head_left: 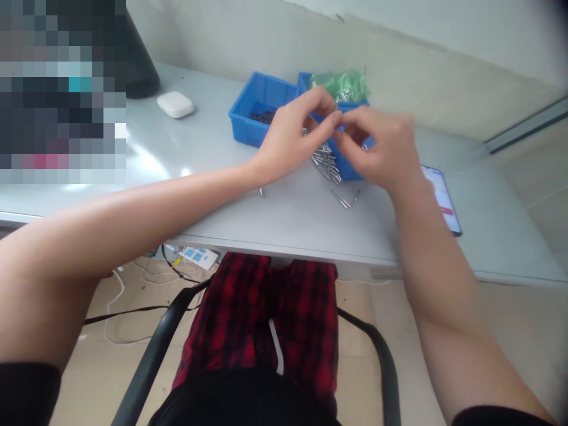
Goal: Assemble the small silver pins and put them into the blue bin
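Above the blue boxes, my left hand (296, 133) and my right hand (377, 142) meet at the fingertips. Both are closed in a pinch, and whatever lies between the fingers is too small or hidden to name. Below them a pile of thin silvery metal pins (326, 163) spreads on the table beside the right blue box (350, 167), partly covered by my hands. A few loose silvery pieces (341, 199) lie nearer the table's front edge. Dark small parts (262, 116) sit in the left blue box (247, 133).
Green plastic wrapping (341, 84) sticks up at the back of the right box. A phone (444, 201) lies by my right forearm. A white rounded case (176, 105) rests on the table (213, 219) at left. Chair armrests flank my legs; cables and a power strip (199, 257) are below.
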`<state>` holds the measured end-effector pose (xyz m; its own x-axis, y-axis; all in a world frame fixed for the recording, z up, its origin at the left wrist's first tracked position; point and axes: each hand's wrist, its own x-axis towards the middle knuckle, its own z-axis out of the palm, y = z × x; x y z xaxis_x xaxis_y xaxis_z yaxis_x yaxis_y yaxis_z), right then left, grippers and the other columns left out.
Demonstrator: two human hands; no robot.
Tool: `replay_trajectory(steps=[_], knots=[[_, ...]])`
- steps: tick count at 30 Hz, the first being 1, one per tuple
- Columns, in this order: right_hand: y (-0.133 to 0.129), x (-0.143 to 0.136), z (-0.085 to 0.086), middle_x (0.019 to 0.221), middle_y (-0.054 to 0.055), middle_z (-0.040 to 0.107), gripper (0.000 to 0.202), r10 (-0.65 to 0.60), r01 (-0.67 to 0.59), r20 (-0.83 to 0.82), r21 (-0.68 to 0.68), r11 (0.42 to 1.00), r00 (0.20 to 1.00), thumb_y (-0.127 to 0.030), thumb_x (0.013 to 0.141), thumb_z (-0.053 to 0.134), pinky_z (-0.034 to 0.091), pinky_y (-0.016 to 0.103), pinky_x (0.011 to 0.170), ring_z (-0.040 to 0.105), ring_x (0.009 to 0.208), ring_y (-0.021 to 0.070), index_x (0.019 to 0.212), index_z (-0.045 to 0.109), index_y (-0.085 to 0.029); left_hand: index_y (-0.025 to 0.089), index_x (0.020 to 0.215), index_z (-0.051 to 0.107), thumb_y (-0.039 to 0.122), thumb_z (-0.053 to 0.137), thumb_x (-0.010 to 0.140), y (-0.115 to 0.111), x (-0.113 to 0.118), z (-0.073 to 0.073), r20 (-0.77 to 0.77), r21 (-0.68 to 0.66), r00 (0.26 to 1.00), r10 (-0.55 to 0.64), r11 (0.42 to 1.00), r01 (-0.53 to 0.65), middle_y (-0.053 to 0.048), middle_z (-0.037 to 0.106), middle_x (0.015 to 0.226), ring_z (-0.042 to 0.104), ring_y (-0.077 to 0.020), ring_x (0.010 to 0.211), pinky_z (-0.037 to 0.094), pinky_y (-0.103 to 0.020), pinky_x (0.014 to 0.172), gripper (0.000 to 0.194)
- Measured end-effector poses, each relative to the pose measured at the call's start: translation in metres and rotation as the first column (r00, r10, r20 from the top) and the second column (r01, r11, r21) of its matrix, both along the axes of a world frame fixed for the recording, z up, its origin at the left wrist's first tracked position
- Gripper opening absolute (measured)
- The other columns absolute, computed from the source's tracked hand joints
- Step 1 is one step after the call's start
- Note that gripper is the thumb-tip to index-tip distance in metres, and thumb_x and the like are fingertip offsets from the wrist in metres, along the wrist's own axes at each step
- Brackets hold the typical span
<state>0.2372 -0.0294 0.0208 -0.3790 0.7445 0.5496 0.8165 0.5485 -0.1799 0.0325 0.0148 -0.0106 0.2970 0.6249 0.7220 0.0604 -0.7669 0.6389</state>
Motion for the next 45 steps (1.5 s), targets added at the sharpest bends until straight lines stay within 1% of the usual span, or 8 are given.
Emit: replay_trajectory(steps=[7, 14, 20, 28, 32, 39, 42, 45], knots=[[-0.009, 0.0, 0.005, 0.112, 0.003, 0.087, 0.026, -0.08, 0.085, -0.063, 0.079, 0.993, 0.995, -0.042, 0.116, 0.061, 0.07, 0.052, 0.104, 0.085, 0.1, 0.0327, 0.136, 0.077, -0.039, 0.028, 0.089, 0.038, 0.033, 0.051, 0.106, -0.001, -0.001, 0.005, -0.043, 0.001, 0.996, 0.075, 0.997, -0.075, 0.001, 0.055, 0.09, 0.062, -0.0126, 0.086, 0.051, -0.033, 0.082, 0.022], [-0.011, -0.003, 0.008, 0.138, 0.0, 0.088, 0.042, 0.06, -0.055, -0.038, 0.115, 0.992, 0.997, -0.023, 0.117, 0.052, 0.071, 0.045, 0.104, 0.087, 0.113, 0.0267, 0.146, 0.077, -0.039, 0.024, 0.089, 0.046, 0.03, 0.054, 0.107, -0.005, -0.001, 0.008, -0.125, -0.001, 0.991, 0.044, 0.999, -0.044, 0.002, 0.051, 0.085, 0.061, -0.0119, 0.088, 0.049, -0.03, 0.085, 0.02], [-0.002, 0.002, 0.005, 0.118, 0.002, 0.087, 0.021, 0.002, 0.0, -0.024, 0.083, 0.997, 1.0, -0.034, 0.116, 0.061, 0.071, 0.049, 0.098, 0.084, 0.104, 0.0308, 0.126, 0.079, -0.039, 0.022, 0.094, 0.058, 0.031, 0.056, 0.108, -0.004, -0.002, 0.005, -0.166, -0.059, 0.984, 0.058, 0.996, -0.068, 0.002, 0.058, 0.087, 0.066, -0.0124, 0.087, 0.049, -0.028, 0.082, 0.016], [-0.001, 0.001, 0.005, 0.112, 0.006, 0.089, 0.024, 0.119, -0.103, -0.071, 0.199, 0.975, 0.99, -0.029, 0.117, 0.056, 0.068, 0.043, 0.101, 0.085, 0.105, 0.0268, 0.116, 0.08, -0.029, 0.023, 0.09, 0.062, 0.035, 0.064, 0.109, 0.002, -0.002, 0.007, -0.041, -0.076, 0.999, 0.008, 0.997, -0.011, -0.001, 0.065, 0.089, 0.064, -0.015, 0.088, 0.05, -0.033, 0.082, 0.022], [0.01, 0.016, 0.005, 0.116, 0.007, 0.088, 0.02, -0.052, 0.07, -0.079, 0.241, 0.968, 0.995, -0.026, 0.112, 0.058, 0.069, 0.045, 0.1, 0.083, 0.109, 0.028, 0.112, 0.078, -0.028, 0.025, 0.101, 0.067, 0.025, 0.065, 0.105, 0.003, -0.005, 0.003, -0.163, -0.089, 0.987, 0.008, 0.996, -0.022, 0.0, 0.072, 0.096, 0.063, -0.0143, 0.081, 0.054, -0.034, 0.083, 0.004], [0.041, 0.064, -0.007, 0.096, 0.011, 0.085, 0.016, -0.357, 0.348, 0.032, 0.168, 0.923, 0.933, -0.02, 0.1, 0.068, 0.065, 0.045, 0.094, 0.076, 0.092, 0.0288, 0.086, 0.069, -0.028, 0.022, 0.115, 0.078, 0.019, 0.062, 0.106, 0.003, -0.014, -0.012, -0.495, 0.086, 0.868, 0.036, 0.996, 0.007, -0.013, 0.081, 0.127, 0.077, -0.0287, 0.123, 0.061, -0.043, 0.111, 0.019], [0.032, 0.056, -0.006, 0.099, 0.011, 0.087, 0.016, -0.399, 0.399, 0.159, 0.03, 0.916, 0.903, -0.017, 0.098, 0.066, 0.065, 0.043, 0.094, 0.078, 0.096, 0.0301, 0.087, 0.071, -0.027, 0.022, 0.124, 0.08, 0.023, 0.06, 0.108, 0.005, -0.017, -0.017, -0.608, 0.176, 0.79, 0.079, 0.984, 0.038, -0.013, 0.078, 0.135, 0.073, -0.0323, 0.136, 0.06, -0.047, 0.12, 0.025], [0.014, 0.033, 0.007, 0.124, 0.014, 0.089, 0.027, -0.424, 0.485, 0.303, -0.161, 0.86, 0.853, -0.018, 0.109, 0.056, 0.064, 0.049, 0.107, 0.082, 0.119, 0.0364, 0.109, 0.083, -0.023, 0.021, 0.129, 0.079, 0.027, 0.055, 0.112, 0.004, -0.019, -0.018, -0.673, 0.236, 0.733, 0.1, 0.968, 0.084, -0.013, 0.077, 0.139, 0.071, -0.0325, 0.141, 0.059, -0.048, 0.125, 0.03]])
